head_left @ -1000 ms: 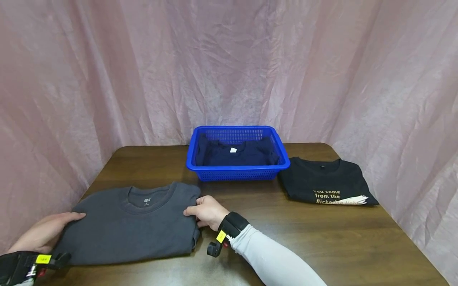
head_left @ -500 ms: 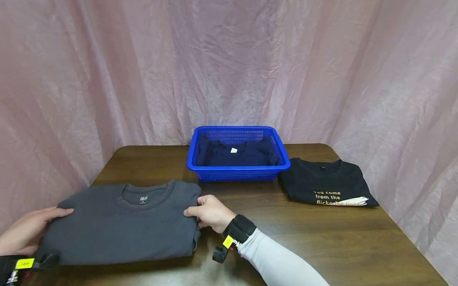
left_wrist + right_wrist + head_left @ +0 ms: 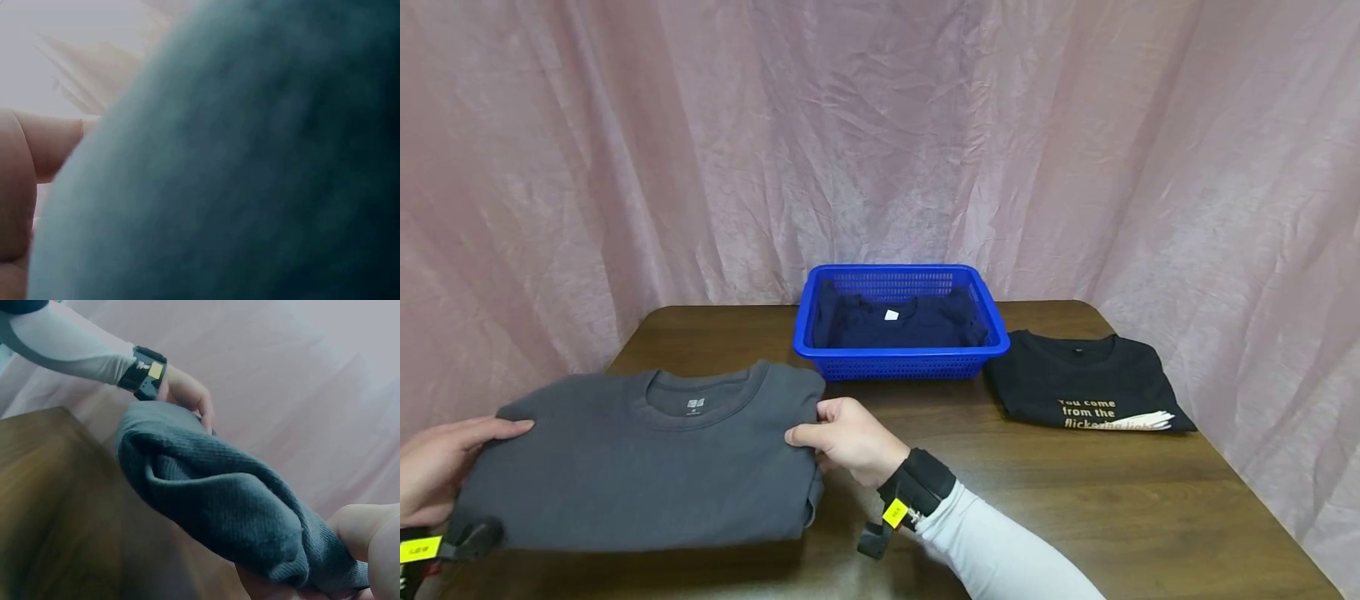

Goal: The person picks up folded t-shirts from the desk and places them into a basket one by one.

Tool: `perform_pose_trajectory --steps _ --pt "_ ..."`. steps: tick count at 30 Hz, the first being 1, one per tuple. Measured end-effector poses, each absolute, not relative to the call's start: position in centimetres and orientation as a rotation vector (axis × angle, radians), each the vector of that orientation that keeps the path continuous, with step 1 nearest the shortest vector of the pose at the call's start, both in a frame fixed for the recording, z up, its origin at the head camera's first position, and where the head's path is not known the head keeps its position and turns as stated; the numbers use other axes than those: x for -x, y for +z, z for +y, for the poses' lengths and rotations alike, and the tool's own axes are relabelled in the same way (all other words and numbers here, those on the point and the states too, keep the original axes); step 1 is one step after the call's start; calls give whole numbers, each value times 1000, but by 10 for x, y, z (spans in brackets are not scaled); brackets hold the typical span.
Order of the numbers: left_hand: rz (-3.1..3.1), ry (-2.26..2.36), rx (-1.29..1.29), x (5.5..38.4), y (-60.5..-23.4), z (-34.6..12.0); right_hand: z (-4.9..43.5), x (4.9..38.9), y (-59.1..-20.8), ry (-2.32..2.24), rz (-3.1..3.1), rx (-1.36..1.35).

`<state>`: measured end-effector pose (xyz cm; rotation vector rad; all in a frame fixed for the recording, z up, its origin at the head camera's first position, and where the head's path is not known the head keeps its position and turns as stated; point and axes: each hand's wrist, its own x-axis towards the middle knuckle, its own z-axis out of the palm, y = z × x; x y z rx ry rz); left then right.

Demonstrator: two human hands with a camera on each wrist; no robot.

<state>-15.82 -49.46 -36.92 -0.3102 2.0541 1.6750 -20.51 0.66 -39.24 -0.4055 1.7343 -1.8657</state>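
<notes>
A folded dark grey sweatshirt [image 3: 640, 467], neckline facing away, hangs between my two hands above the near left of the table. My left hand [image 3: 445, 462] grips its left side, thumb on top and the other fingers beneath. At the opposite side my right hand [image 3: 853, 437] pinches the edge, thumb over the cloth. In the right wrist view the folded layers of the sweatshirt [image 3: 212, 494] show end-on, with the left hand [image 3: 187, 394] at the far side. Blurred grey cloth [image 3: 219, 175] fills most of the left wrist view.
A blue plastic basket [image 3: 902, 353] stands at the table's back middle, holding a folded navy shirt [image 3: 895, 329]. Right of it lies a folded black T-shirt [image 3: 1082, 379] with printed lettering. Pink curtains [image 3: 880, 150] hang behind the brown wooden table [image 3: 1037, 500].
The grey sweatshirt has risen off the table, held in both hands. The left hand has shifted left and up, and the right hand slightly up. Basket and black T-shirt stay in place.
</notes>
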Motion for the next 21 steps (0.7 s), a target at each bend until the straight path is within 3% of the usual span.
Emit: perform_pose_trajectory --steps 21 --pt "2320 1551 173 170 -334 -444 49 221 -355 -1877 1837 427"
